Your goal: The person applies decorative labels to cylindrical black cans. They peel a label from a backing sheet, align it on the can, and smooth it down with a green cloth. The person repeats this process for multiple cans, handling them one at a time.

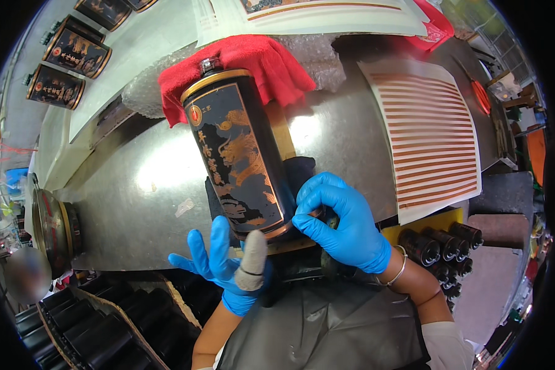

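Big black bottle (239,160) w/ copper dragon art lies face up on the worktop (120,206), base toward the near edge, neck pointing to the far edge & resting on a red cloth (283,71). Bubble wrap (151,92) shows beside the cloth, along the far edge. Dark cloth (303,168) sits under the base end.

R hand (346,225), blue glove: fingers bent, thumb & fingertips drawn close together at the bottle's lower R corner, by the copper band (271,232) round the base. Can't tell if they're pinching a bit of trim or just pressing, tips too bunched up. L hand (228,271), also gloved: open, fingers spread, nothing in it; one digit wears a grey cloth cover (251,262) & sits just in front of the base.

Strip sheet (428,139), w/ rows of copper strips, lies near the worktop's R end. More bottles (74,52) stand past the far L corner.

Step in hand looks like fitting/smoothing trim round the base. Next move prob. calls for a steady bottle, trim kept straight along the rim, & light, even rubbing w/ the covered digit, no creases.
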`<state>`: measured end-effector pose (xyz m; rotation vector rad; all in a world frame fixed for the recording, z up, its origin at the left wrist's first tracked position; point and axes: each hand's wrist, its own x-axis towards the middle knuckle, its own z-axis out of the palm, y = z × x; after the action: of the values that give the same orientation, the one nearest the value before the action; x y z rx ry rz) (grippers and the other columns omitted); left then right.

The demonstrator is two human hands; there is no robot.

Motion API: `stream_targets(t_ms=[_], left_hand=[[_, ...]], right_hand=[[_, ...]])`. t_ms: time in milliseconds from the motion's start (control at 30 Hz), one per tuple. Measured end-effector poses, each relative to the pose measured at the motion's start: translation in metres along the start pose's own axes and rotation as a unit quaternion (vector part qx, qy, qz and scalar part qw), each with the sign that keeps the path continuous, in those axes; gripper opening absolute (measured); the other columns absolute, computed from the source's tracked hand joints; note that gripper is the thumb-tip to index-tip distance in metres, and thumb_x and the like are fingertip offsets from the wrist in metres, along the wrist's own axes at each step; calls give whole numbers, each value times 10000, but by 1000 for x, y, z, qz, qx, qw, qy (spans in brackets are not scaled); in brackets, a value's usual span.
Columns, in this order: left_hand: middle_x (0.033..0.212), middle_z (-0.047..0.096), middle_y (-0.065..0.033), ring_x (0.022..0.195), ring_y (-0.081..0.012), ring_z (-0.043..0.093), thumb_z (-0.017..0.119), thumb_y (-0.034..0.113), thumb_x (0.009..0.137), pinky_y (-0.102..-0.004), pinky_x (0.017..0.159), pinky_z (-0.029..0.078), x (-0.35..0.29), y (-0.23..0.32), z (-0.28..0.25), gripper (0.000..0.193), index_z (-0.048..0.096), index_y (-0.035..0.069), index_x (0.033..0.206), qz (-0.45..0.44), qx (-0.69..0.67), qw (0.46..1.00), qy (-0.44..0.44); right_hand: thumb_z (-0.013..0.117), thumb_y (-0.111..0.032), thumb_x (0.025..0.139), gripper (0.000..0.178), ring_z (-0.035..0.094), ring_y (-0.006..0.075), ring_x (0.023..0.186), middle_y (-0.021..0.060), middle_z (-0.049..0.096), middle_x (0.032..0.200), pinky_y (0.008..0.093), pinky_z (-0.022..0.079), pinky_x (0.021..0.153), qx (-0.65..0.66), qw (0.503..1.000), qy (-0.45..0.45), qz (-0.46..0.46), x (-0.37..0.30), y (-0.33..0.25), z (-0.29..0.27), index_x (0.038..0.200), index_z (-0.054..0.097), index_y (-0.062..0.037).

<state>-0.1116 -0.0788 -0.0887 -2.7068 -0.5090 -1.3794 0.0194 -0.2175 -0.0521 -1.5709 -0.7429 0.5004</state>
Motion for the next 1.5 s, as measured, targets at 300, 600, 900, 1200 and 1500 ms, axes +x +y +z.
stream_targets(t_ms=[300, 600, 900, 1200, 1500], left_hand=[[1243, 479, -138, 1297, -338, 307, 782, 384, 687, -533, 1066, 124, 32, 25, 3, 682, 471, 92, 1219, -24, -79, 995, -61], [1346, 414, -161, 1225, -287, 425, 839, 70, 610, -417, 1002, 400, 27, -17, -1, 919, 343, 57, 1383, -363, -481, 746, -284], [1295, 511, -57, 1323, -295, 332, 772, 346, 707, -563, 1119, -1, 9, -20, -24, 553, 564, 149, 1180, -53, -20, 989, -136], [1207, 589, -21, 1306, -219, 372, 746, 418, 723, -465, 1145, 37, 12, 5, -1, 601, 541, 107, 1195, 24, -5, 1000, 8], [1340, 449, -129, 1369, -323, 211, 768, 457, 674, -552, 1092, -41, 21, 21, -4, 862, 389, 40, 1326, -48, -57, 989, -128]], right_hand=[[617, -118, 844, 92, 559, 230, 761, 99, 545, 841, 298, 454, 679, -1, 1000, 9, -16, -2, 5, -3, 828, 586, -33], [698, -95, 777, 109, 569, 161, 726, 68, 550, 821, 265, 475, 661, -5, 1000, 6, 5, -2, -11, 0, 809, 602, -53], [682, -51, 774, 95, 565, 173, 716, 74, 556, 795, 273, 460, 659, -3, 999, 32, -1, -2, -2, 1, 792, 590, -38], [660, -56, 790, 71, 571, 188, 732, 80, 562, 816, 284, 465, 670, 2, 999, 35, 10, -4, 2, 2, 803, 593, -36], [625, -93, 832, 58, 570, 201, 741, 99, 563, 828, 288, 466, 660, -12, 999, 36, -39, -6, 13, -1, 831, 603, -39]])
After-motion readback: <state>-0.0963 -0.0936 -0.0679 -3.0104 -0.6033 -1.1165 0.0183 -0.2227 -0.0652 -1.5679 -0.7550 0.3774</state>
